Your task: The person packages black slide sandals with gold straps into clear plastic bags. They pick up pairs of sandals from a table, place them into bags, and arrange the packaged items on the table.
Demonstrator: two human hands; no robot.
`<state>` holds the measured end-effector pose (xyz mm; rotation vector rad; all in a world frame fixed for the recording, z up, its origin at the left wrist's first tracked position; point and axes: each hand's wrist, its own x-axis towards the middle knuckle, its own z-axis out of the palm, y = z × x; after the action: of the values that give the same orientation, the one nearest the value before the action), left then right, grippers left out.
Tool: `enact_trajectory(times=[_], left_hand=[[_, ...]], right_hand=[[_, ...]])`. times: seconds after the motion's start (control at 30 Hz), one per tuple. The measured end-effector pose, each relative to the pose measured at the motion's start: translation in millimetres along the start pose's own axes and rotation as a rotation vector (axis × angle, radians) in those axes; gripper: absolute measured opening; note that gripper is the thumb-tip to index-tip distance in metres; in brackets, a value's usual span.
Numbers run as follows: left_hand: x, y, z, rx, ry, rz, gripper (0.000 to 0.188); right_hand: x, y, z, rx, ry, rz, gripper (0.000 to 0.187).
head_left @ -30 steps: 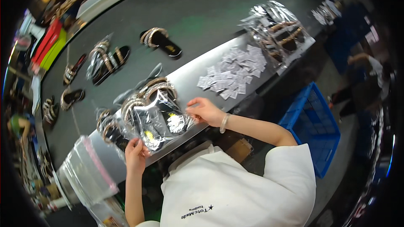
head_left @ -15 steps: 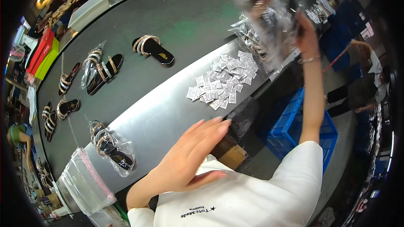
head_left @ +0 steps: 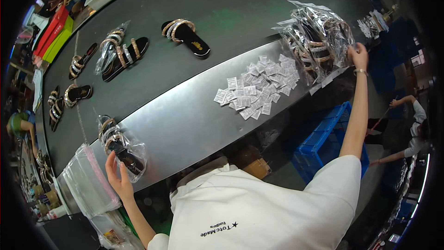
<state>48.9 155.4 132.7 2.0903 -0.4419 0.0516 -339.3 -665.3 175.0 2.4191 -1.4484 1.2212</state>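
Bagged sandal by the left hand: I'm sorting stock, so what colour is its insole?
The insole is black, seen in the head view.

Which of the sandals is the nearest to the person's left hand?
The bagged black slide sandal near the left end of the metal strip: the left hand is beside it; all others lie farther off.

The ledge runs along the near side of the worktop. Ledge, left to right: plastic bags, one bagged sandal, packets, heap of bagged sandals. Loose sandals lie beyond the ledge on the worktop, left to centre. Below the ledge, near side: cardboard box at centre, crate to its right.
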Motion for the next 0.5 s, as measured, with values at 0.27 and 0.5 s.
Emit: enact_trajectory(times=[0.27,0.5], left_hand=[[41.1,-18.3,10.2,0.279,0.234,0.114,0.057],[53.6,-39.8,2.5,0.438,0.121,0.013,0.08]], right_hand=[[-144.0,-347.3,-15.1,0.547,-0.291,-0.302,0.026],[-159.0,-382.3,85.3,-0.068,-0.732,-0.374,0.036]])
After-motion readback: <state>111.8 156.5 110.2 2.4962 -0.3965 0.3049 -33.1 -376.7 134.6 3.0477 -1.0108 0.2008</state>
